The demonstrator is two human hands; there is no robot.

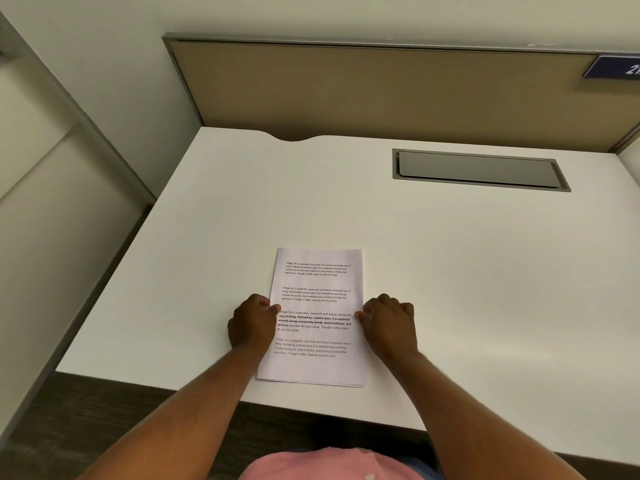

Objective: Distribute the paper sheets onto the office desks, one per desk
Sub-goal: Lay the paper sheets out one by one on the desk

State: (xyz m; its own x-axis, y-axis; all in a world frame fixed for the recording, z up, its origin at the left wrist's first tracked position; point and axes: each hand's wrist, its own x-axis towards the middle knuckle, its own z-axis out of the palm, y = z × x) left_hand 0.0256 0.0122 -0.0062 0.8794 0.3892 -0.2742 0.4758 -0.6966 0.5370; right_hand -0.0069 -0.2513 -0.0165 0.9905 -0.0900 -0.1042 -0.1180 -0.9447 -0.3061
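Observation:
A thin stack of white paper sheets (pixel 317 299) printed with black paragraphs lies flat on the white office desk (pixel 467 271), close to its front edge. My left hand (pixel 252 323) rests curled at the stack's left edge, thumb on the paper. Opposite it, my right hand (pixel 389 323) sits curled against the right edge, fingertips touching the sheet. Both hands hold the stack by its sides against the desk surface. The lower sheets show only as thin edges at the bottom.
A grey cable-tray lid (pixel 479 169) is set into the desk at the back right. A tan partition panel (pixel 381 91) rises behind the desk, with a blue number sign (pixel 614 67) at its right. A wall stands at the left; dark carpet lies below.

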